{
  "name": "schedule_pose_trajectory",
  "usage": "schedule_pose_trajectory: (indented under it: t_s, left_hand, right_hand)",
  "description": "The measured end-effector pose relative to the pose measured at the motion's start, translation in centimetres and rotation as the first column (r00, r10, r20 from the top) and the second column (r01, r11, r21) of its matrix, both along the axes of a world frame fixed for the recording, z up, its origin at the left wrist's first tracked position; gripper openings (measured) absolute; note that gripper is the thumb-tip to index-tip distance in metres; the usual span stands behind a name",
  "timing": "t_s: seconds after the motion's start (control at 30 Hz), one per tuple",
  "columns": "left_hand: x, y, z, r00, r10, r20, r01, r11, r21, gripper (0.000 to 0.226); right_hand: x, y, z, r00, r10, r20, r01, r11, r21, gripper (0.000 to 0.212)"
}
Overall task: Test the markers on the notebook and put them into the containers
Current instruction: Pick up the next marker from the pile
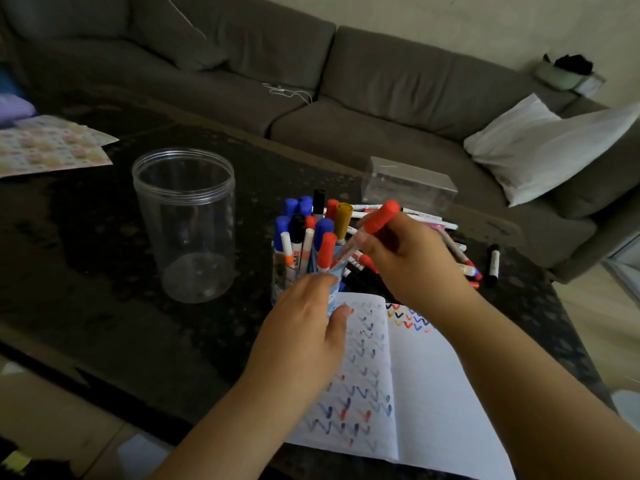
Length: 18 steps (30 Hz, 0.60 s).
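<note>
Above the lined notebook (433,393), right hand (412,261) grips a red-capped marker (375,223).

Right hand (408,258) pinches something; left hand (304,327) seemingly grips too.

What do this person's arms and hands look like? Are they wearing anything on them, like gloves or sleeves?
Both arms are bare as far as the picture shows: no sleeves, gloves, watch or bracelet. The left hand and right hand show no rings that I can make out. The fingernails look short and unpainted, though the picture is too soft to be sure.
</note>
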State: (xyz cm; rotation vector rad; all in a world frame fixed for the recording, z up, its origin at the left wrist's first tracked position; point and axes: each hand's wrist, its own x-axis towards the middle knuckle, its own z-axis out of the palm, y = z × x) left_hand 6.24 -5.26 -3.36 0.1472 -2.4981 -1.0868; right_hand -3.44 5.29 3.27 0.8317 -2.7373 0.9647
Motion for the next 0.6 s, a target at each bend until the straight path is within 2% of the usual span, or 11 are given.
schedule_pose_trajectory:
  t_s: [0.17,0.2,0.27,0.33,0.4,0.53,0.6]
  left_hand:
    - [-0.5,0.0,-0.3,1.000,0.002,-0.016,-0.001,1.000,0.031,0.040]
    - [-0.6,0.0,-0.3,1.000,0.001,-0.013,0.000,0.999,0.037,0.039]
    - [-0.8,0.1,-0.3,1.000,0.002,-0.007,-0.002,1.000,0.031,0.040]
    - [-0.9,0.2,-0.4,1.000,0.002,-0.004,-0.002,1.000,0.021,0.040]
    - [-1.0,0.4,-0.4,1.000,-0.002,0.005,0.002,1.000,0.022,0.039]
    - [-1.3,1.1,-0.6,0.999,-0.021,0.029,0.020,1.000,0.022,0.037]
    - [-1.6,1.6,-0.7,0.999,-0.040,0.027,0.040,0.999,0.005,0.034]
  right_hand:
    - [-1.2,-1.4,-1.6,0.994,0.051,0.096,-0.066,0.985,0.160,0.012]
    - [-1.2,-1.4,-2.1,0.993,0.057,0.102,-0.073,0.983,0.165,0.015]
    - [-0.9,-0.9,-2.8,0.992,0.049,0.119,-0.061,0.993,0.098,0.006]
    - [-0.4,0.1,-3.5,0.989,0.014,0.146,-0.014,1.000,0.001,0.022]
    - [0.0,1.7,-4.4,0.985,-0.034,0.171,0.041,0.999,-0.036,0.026]
    - [0.3,5.8,-7.0,0.953,-0.182,0.242,0.170,0.983,0.069,0.024]
    - [0.1,8.1,-8.3,0.939,-0.266,0.220,0.242,0.962,0.128,0.025]
